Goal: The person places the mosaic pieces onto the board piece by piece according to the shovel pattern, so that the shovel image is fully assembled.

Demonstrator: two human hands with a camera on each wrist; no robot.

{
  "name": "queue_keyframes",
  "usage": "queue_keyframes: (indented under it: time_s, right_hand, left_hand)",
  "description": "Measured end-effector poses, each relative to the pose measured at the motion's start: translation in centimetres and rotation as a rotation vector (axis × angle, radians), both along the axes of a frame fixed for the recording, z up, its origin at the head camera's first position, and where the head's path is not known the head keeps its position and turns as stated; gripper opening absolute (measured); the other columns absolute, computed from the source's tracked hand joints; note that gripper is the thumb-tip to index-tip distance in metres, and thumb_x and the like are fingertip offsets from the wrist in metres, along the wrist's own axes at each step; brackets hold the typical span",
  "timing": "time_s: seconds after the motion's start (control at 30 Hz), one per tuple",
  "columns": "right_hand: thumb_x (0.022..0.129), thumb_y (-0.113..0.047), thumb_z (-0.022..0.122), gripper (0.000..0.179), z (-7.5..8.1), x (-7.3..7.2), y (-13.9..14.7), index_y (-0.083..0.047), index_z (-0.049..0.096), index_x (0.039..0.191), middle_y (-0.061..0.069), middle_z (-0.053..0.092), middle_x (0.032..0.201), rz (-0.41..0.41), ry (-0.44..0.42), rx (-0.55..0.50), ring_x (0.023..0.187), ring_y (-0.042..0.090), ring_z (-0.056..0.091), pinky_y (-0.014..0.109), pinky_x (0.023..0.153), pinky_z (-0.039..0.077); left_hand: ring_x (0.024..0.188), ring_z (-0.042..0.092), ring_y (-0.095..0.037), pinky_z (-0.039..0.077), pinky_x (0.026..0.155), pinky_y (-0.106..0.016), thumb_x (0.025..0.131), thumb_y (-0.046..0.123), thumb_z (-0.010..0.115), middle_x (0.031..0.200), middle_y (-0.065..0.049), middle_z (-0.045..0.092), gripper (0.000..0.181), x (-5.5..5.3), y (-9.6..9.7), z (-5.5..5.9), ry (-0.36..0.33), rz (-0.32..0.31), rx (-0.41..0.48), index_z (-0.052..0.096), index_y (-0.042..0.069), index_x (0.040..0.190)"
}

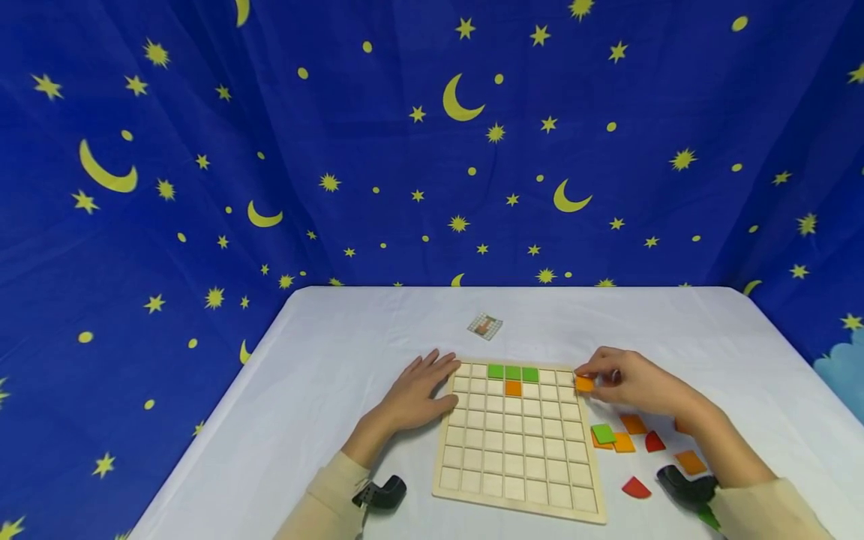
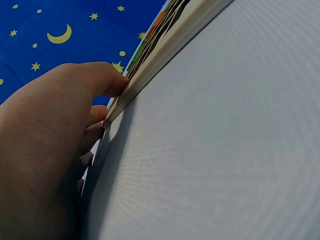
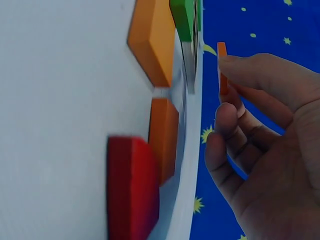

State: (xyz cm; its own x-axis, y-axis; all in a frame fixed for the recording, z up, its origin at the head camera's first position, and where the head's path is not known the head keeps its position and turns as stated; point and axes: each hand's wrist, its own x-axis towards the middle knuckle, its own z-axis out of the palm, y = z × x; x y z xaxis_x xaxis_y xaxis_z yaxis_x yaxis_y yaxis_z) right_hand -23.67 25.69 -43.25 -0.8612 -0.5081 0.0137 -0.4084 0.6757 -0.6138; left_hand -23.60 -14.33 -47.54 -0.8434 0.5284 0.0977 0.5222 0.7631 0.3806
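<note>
So, right hand [image 1: 637, 381] first: its grip is nearly closed, thumb and finger pinching a thin orange square [image 1: 584, 384] right by the upper right edge of the wooden grid board [image 1: 515, 444]. Can't tell if the piece is actually touching the wood. The other fingers are loosely bent. Left hand [image 1: 417, 391] isn't holding anything: that grip is relaxed, fingers spread, thumb and fingertips touching the board's left edge near the far corner.

On the grid, three green squares [image 1: 513, 373] sit side by side in the far row, with an orange tile [image 1: 513, 388] just below the middle one. Loose stuff on the bench [image 1: 378, 330] right of the board: a green piece [image 1: 604, 433] overlapping an orange one, more orange tiles [image 1: 633, 424] and two red quarter-circles [image 1: 654, 442]. Small picture card [image 1: 485, 325] lies beyond the far edge; blue starry curtain [image 1: 432, 150] behind.
</note>
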Motion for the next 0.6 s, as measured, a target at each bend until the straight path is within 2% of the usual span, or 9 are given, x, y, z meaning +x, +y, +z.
queue_keyframes:
  time_s: [0.27, 0.6]
  right_hand:
    - [0.083, -0.018, 0.076, 0.029, -0.1, 0.1, -1.1, -0.017, 0.073, 0.112, -0.006, 0.060, 0.097, 0.037, -0.023, -0.037, 0.081, 0.018, 0.053, 0.024, 0.067, 0.048]
    - [0.083, -0.018, 0.076, 0.032, 0.1, 0.2, -2.6, -0.013, 0.072, 0.114, -0.006, 0.060, 0.096, 0.089, 0.011, -0.051, 0.078, 0.016, 0.052, 0.024, 0.064, 0.047]
  left_hand:
    - [0.144, 0.013, -0.019, 0.008, 0.116, -0.039, 0.093, 0.047, 0.051, 0.155, 0.005, 0.028, 0.065, 0.0, 0.0, 0.1, -0.002, 0.001, 0.002, 0.036, 0.020, 0.150]
    - [0.144, 0.013, -0.020, 0.007, 0.116, -0.038, 0.093, 0.045, 0.052, 0.155, 0.005, 0.028, 0.064, 0.1, 0.1, 0.3, -0.012, 0.001, 0.018, 0.036, 0.021, 0.150]
